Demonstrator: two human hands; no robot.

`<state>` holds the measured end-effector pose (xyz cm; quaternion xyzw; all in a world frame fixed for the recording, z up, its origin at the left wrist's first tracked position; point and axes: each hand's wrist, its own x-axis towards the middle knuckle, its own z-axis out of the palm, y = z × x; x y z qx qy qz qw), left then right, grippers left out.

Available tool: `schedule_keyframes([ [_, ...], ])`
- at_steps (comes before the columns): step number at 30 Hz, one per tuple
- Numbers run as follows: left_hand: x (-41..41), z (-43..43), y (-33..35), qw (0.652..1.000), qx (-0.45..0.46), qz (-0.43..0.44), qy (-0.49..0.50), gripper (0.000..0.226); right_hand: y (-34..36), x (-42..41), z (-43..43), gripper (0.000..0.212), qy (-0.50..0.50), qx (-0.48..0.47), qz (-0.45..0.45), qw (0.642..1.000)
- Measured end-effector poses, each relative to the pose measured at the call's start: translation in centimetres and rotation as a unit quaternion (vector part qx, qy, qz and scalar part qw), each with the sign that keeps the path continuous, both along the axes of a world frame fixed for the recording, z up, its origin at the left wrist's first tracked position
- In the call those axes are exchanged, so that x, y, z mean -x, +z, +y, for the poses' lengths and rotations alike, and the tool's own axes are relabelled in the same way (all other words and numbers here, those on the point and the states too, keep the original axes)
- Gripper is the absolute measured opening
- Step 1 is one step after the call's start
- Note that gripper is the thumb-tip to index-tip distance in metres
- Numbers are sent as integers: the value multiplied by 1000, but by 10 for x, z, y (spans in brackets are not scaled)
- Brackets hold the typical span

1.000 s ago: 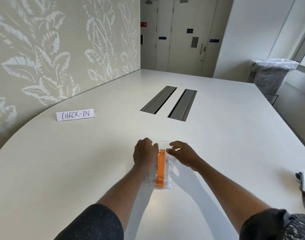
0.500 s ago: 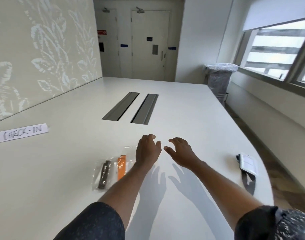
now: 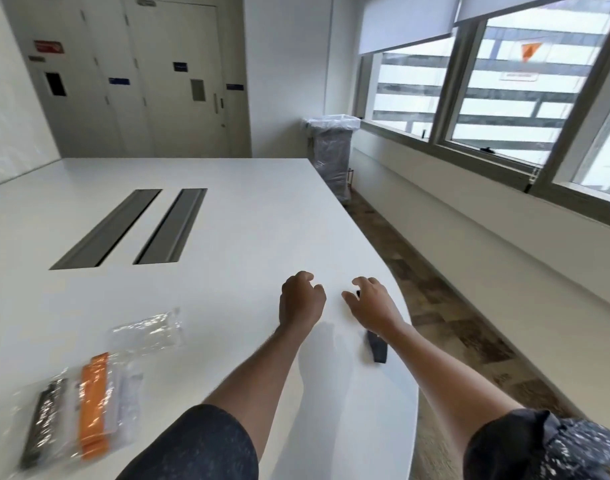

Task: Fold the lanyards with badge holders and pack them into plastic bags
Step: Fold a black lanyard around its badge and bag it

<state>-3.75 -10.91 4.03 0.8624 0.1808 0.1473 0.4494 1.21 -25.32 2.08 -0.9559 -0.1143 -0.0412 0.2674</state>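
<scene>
Left grip: the left hand point(image 3: 301, 299) hovers over the bare counter point(image 3: 227, 237), fingers curled loosely, pinching nothing.
Right grip: the right hand point(image 3: 373, 304) sits near the counter's right edge, fingers bent down and spread; whether it pinches anything I cannot tell.
Dark lanyard strap point(image 3: 377, 348): lies under the right wrist, close to the right edge.
Packed bags: the orange lanyard bag point(image 3: 95, 407) and the dark lanyard bag point(image 3: 42, 424) lie side by side toward the near left corner.
Empty plastic bag point(image 3: 147, 329): just beyond them.
Cable slots point(image 3: 130, 228): mid-counter, farther back.
</scene>
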Motion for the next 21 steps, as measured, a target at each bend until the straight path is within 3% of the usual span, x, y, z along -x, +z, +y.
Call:
schedule_keyframes([
  [6,-40,-40,-8,999,25,30,-37,42,-11,-25,-36,48,-43,3,0,999],
  [13,-83,-64,-30,993,63,78,-55,48,-27,-63,-54,45,-109,-25,62,992],
  [15,-91,-69,-35,992,60,92,-66,46,-31,-72,-56,48,-118,-60,82,988],
  [17,-99,-74,-41,991,58,103,-67,16,-34,-80,-57,50,-130,-114,101,980],
  [18,-102,-76,-43,990,63,107,-67,17,-35,-83,-57,51,-134,-142,112,974],
  [19,-104,-77,-46,989,62,113,-72,34,-35,-86,-57,53,-137,-168,125,968],
  [21,-109,-78,-47,990,59,114,-64,34,-37,-92,-58,57,-140,-212,150,956],
])
